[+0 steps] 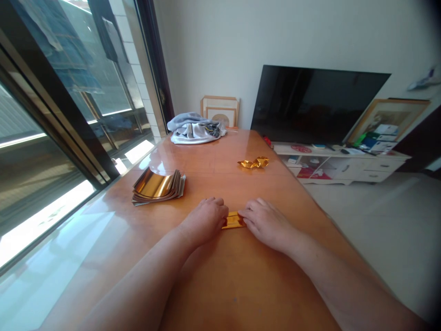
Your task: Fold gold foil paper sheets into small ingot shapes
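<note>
A folded strip of shiny gold foil paper (233, 220) lies flat on the wooden table, with creases running along its length. My left hand (209, 218) is closed on its left end, the fingers curled and the thumb side hidden. On the opposite end, my right hand (263, 221) grips the strip with bent fingers pressed down. Left of my hands rests a curled stack of gold foil sheets (156, 185). Farther off, near the right edge of the table, sit folded gold foil pieces (254, 162).
The long glossy wooden table (241, 285) runs away from me. Grey and white cloth (196, 128) is heaped at its far end. Beyond the right edge are a television (315, 105) and a low white cabinet (368, 166). A glass sliding door (79, 82) borders the left.
</note>
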Action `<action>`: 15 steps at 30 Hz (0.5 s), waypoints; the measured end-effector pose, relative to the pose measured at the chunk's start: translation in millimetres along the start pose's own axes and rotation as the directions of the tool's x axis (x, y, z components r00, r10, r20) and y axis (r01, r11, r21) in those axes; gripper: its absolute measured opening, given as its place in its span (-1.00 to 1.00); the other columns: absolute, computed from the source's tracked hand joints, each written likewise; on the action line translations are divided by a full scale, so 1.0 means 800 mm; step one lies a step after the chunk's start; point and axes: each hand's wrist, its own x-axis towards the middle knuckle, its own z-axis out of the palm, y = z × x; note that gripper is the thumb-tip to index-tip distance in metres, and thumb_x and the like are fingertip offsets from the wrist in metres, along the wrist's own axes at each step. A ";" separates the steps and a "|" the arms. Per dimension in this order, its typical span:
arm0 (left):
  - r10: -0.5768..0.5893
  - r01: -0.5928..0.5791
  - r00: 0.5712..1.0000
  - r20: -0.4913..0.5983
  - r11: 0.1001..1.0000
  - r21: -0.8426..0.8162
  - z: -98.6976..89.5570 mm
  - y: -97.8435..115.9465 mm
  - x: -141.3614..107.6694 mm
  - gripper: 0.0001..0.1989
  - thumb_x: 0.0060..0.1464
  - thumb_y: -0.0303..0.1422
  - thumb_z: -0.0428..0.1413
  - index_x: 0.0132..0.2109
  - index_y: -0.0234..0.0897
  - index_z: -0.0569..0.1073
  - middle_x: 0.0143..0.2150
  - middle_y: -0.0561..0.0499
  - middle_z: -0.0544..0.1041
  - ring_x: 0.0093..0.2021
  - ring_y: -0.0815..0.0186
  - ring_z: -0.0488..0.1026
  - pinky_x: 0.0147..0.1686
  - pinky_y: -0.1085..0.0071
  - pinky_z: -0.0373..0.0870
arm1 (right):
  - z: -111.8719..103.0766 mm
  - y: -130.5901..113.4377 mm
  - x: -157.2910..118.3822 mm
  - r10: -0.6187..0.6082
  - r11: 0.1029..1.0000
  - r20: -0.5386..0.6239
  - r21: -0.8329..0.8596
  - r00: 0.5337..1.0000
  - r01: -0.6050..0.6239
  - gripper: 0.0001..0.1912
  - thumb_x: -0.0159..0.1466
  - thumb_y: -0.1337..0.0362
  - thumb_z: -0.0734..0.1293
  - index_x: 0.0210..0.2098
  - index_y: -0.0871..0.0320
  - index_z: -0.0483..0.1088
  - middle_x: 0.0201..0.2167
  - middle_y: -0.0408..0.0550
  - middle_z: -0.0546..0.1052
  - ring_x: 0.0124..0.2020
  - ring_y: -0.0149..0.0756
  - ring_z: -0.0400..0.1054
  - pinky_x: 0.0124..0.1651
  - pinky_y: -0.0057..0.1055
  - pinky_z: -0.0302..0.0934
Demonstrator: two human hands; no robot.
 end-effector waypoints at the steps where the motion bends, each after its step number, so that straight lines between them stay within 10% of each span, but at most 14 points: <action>1: 0.009 -0.009 1.000 -0.001 1.000 -0.004 0.000 0.002 0.000 -0.81 0.20 -0.45 0.03 -0.23 -0.24 0.55 -0.20 -0.07 0.48 -0.22 0.25 0.41 -0.15 0.34 0.31 | 0.000 -0.002 0.000 -0.002 1.000 0.000 -0.014 1.000 0.002 -0.73 0.43 0.26 0.20 -0.07 0.05 0.53 -0.18 0.01 0.48 -0.10 -0.19 0.27 -0.02 -0.30 0.15; 15: 0.015 -0.023 0.997 0.075 0.994 0.106 -0.015 0.011 -0.011 -0.73 0.29 -0.29 -0.01 -0.22 -0.15 0.59 -0.20 -0.08 0.49 -0.21 0.20 0.44 -0.23 0.29 0.21 | 0.009 -0.013 -0.003 -0.016 0.994 -0.012 -0.113 1.000 0.015 -0.77 0.43 0.35 0.19 -0.12 0.10 0.48 -0.15 0.00 0.54 -0.06 -0.18 0.28 0.04 -0.28 0.13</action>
